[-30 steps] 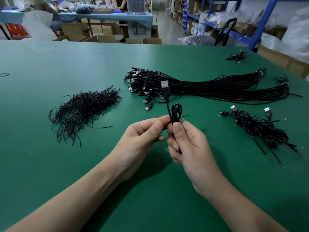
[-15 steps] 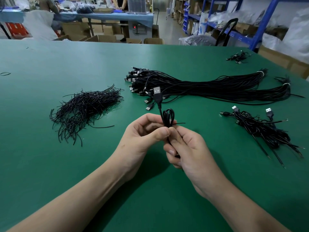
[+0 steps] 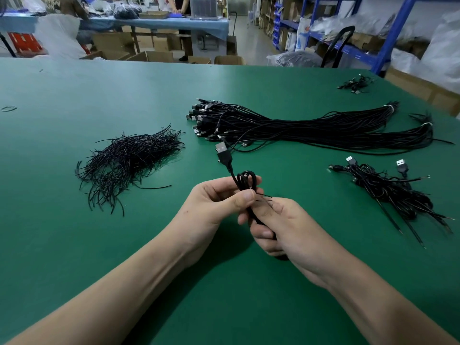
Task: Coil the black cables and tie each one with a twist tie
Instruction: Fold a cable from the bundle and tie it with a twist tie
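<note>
Above the green table [image 3: 74, 245] I hold a coiled black cable [image 3: 246, 179] between both hands. Its USB plug [image 3: 222, 151] sticks up to the left. My right hand [image 3: 286, 227] grips the coil's lower part in its curled fingers. My left hand [image 3: 219, 205] pinches the coil near its top with thumb and fingers. Two thin ends of a twist tie [image 3: 265, 198] poke out to the right between the hands. A heap of black twist ties [image 3: 129, 163] lies to the left. A long bundle of uncoiled cables [image 3: 311, 128] lies behind. Several tied cables [image 3: 388, 190] lie at the right.
A small cable clump [image 3: 356, 83] sits at the far right of the table. A rubber band [image 3: 8, 108] lies at the far left edge. Beyond the table are cardboard boxes [image 3: 154, 56], blue shelving [image 3: 393, 33] and another workbench [image 3: 159, 21] with a person standing at it.
The coil and both hands have shifted slightly left and down toward me. The USB plug has tilted further left. The twist tie ends now show as two tips beside my left thumb.
</note>
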Demonstrator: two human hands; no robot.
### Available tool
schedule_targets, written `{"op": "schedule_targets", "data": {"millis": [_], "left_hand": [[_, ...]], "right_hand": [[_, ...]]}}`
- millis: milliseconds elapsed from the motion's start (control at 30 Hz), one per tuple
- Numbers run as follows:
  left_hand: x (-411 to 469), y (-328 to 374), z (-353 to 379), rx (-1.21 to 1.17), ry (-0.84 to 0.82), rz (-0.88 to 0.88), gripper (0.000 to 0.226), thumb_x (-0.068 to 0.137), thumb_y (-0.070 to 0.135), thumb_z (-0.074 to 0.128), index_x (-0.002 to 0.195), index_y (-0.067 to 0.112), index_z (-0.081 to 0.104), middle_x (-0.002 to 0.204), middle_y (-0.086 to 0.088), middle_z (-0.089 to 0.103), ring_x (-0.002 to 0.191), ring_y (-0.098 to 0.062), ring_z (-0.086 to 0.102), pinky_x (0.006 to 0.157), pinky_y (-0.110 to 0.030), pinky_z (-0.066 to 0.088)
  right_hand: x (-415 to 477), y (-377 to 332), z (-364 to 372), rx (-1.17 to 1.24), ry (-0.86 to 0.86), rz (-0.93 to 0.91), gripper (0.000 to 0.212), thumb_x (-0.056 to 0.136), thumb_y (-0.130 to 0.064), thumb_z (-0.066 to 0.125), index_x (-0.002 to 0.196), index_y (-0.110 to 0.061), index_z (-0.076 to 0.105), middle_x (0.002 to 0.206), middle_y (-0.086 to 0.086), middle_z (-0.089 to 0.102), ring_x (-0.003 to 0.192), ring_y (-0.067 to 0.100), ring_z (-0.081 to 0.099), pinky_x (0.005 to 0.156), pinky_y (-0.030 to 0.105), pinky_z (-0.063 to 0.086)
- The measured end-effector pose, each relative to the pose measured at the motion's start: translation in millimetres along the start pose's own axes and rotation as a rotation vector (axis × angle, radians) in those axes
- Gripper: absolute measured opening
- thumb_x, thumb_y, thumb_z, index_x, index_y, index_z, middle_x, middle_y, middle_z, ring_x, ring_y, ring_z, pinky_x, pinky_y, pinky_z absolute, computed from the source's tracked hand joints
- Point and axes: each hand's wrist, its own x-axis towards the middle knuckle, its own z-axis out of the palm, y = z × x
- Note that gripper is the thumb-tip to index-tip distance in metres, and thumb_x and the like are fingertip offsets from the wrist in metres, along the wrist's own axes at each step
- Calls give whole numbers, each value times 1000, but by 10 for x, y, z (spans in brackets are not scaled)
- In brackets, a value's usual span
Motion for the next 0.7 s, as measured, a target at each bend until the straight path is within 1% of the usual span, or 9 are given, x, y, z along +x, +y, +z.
{"op": "schedule_targets", "data": {"millis": [100,167,233,300,367,433,533,633,700], "left_hand": [[-4,21,-6,-27,39,-18,28,71,33,78,97,22,81,88,-3,74,68,-15,53,71,-18,48],[3,13,-14,-35,87,-30,23,73,31,77,95,24,82,90,-4,76,87,-24,58,87,-31,47],[8,7,-10,-25,115,-26,19,76,28,76,93,24,82,91,-5,77,94,-21,65,95,-39,48],[9,6,2,-5,125,-12,18,77,29,77,93,22,81,91,-6,77,92,-17,70,90,-32,54],[4,5,12,17,133,12,16,80,25,76,94,17,78,89,-7,77,89,-14,72,79,-22,56],[1,8,21,46,148,35,20,81,24,70,98,14,74,88,-7,77,84,-11,71,73,-19,54],[10,10,18,74,186,63,21,80,24,69,98,14,73,89,-6,77,84,-13,70,78,-21,55],[21,4,8,103,206,66,20,79,22,70,97,14,75,89,-2,77,88,-13,72,82,-20,55],[18,-9,11,130,196,48,23,80,23,71,99,13,74,89,-3,77,89,-16,73,85,-24,57]], "right_hand": [[12,0,-3,27,-68,10,35,99,-49,48,96,-20,68,65,-8,40,51,6,23,45,15,21],[15,8,-29,53,-99,23,40,102,-43,49,110,-4,57,70,-8,46,55,6,26,47,18,21],[14,15,-29,63,-79,24,43,106,-34,46,118,8,48,73,-6,53,55,7,29,47,19,23],[25,36,-7,67,-29,27,38,108,-28,43,117,7,51,73,-4,57,52,7,33,44,18,27],[32,50,16,32,20,3,30,107,-25,43,108,-2,61,70,-2,60,48,7,36,43,19,32],[35,56,23,-114,60,-58,28,108,-25,44,94,-16,66,66,-4,64,46,10,45,44,22,38],[25,54,5,-514,261,-191,20,98,-44,55,98,-29,69,78,-7,71,61,10,64,59,33,52],[-2,46,-56,-886,498,-373,31,87,-61,57,104,-35,62,89,-18,65,77,6,64,64,35,54],[-20,2,-76,-996,530,-486,31,88,-59,60,108,-36,57,92,-18,60,75,8,62,63,35,53]]}}
